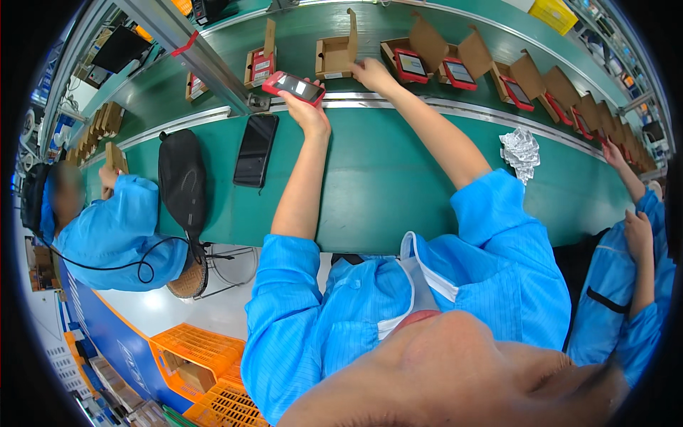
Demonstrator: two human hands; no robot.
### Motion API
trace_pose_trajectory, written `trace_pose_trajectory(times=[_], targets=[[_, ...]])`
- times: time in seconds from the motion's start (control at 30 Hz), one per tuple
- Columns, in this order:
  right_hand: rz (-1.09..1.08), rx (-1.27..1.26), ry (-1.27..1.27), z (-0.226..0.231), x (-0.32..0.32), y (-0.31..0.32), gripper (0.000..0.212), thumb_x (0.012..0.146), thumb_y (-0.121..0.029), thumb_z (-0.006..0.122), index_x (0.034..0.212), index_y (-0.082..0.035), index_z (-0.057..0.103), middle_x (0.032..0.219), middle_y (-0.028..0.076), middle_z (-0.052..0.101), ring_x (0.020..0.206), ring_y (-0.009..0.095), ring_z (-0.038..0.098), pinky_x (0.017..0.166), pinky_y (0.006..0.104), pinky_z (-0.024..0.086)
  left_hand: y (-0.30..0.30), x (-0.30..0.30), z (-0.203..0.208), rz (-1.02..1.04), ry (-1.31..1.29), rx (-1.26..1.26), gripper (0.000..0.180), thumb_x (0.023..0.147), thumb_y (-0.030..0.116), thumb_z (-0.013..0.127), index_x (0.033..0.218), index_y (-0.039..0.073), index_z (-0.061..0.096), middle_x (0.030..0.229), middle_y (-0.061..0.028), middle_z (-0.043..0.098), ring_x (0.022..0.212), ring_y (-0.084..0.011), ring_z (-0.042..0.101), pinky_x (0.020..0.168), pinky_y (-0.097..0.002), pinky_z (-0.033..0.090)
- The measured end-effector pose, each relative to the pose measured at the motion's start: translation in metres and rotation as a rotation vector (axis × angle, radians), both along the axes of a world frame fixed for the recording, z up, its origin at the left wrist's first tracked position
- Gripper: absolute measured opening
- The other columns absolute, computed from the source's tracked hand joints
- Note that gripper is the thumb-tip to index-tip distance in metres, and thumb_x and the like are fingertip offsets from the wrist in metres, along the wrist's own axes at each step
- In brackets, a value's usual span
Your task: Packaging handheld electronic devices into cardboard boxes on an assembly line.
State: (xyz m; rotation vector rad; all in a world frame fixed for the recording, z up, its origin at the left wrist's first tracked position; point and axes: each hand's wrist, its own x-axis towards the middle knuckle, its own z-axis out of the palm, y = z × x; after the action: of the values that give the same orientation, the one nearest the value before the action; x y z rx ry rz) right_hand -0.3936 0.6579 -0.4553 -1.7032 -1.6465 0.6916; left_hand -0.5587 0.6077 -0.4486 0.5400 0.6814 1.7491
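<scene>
My left hand [309, 115] is closed around a red-cased handheld device [297, 87], its screen facing up, above the near edge of the conveyor. To the right of it, my right hand [374, 75] has its fingers curled at the lower right corner of an open cardboard box [331, 70], by the foot of its raised lid. White inner flaps or contents are not visible in this box; its inside is plain brown. Right of my right hand, another open box [389, 51] has a second red device [411, 65] lying at its front.
Several more open boxes with red devices line the green conveyor [299, 44]. On the green table lie a black phone [256, 151], a black pouch [182, 178] and crumpled silvery packets [521, 154]. A metal post [192, 53] rises at left. Co-workers sit on both sides.
</scene>
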Motion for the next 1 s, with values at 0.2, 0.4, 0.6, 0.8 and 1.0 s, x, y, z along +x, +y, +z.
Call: trace_pose_trajectory(times=[0.2,0.4,0.6,0.8,1.0], targets=[[0.079,0.250,0.304,0.034,-0.020,-0.091,0.023,0.089,-0.015,0.055,0.101,0.004,0.059,0.094,0.020,0.065,0.086,0.028,0.065,0.073,0.0346,0.051,-0.009,-0.002,0.007,-0.170,-0.052,0.078,0.037,0.094,0.039,0.051,0.118,0.012,0.044,0.100,-0.0048,0.054,0.091,-0.0196,0.055,0.079,-0.0366,0.045],[0.097,0.593,0.149,0.038,-0.020,-0.118,0.017,0.086,-0.010,0.061,0.100,-0.002,0.061,0.091,0.009,0.062,0.076,0.018,0.062,0.068,0.0295,0.049,-0.019,0.006,0.017,-0.329,-0.097,-0.043,0.032,0.086,0.028,0.066,0.103,0.007,0.048,0.094,-0.0065,0.055,0.088,-0.0179,0.056,0.084,-0.0392,0.049],[0.110,0.850,-0.144,0.039,-0.022,-0.114,0.018,0.078,-0.009,0.067,0.095,-0.006,0.062,0.090,0.004,0.060,0.076,0.022,0.060,0.067,0.0315,0.046,-0.020,0.009,0.012,-0.328,-0.143,-0.029,0.031,0.085,0.028,0.067,0.097,0.004,0.050,0.091,-0.0081,0.055,0.089,-0.0222,0.056,0.084,-0.0407,0.051],[0.135,1.019,-0.275,0.033,-0.025,-0.102,0.018,0.076,-0.007,0.067,0.094,-0.006,0.063,0.088,0.004,0.061,0.077,0.022,0.061,0.067,0.0326,0.048,-0.018,0.011,0.009,-0.285,-0.190,-0.031,0.033,0.084,0.029,0.068,0.098,0.004,0.050,0.095,-0.0080,0.054,0.093,-0.0230,0.054,0.088,-0.0431,0.049],[0.113,1.025,-0.251,0.030,-0.033,-0.090,0.017,0.074,-0.007,0.068,0.090,-0.004,0.063,0.086,0.005,0.061,0.077,0.021,0.062,0.062,0.0280,0.050,-0.018,0.013,0.007,-0.230,-0.191,-0.050,0.034,0.084,0.030,0.068,0.100,0.007,0.049,0.097,-0.0065,0.054,0.092,-0.0191,0.054,0.087,-0.0419,0.049]])
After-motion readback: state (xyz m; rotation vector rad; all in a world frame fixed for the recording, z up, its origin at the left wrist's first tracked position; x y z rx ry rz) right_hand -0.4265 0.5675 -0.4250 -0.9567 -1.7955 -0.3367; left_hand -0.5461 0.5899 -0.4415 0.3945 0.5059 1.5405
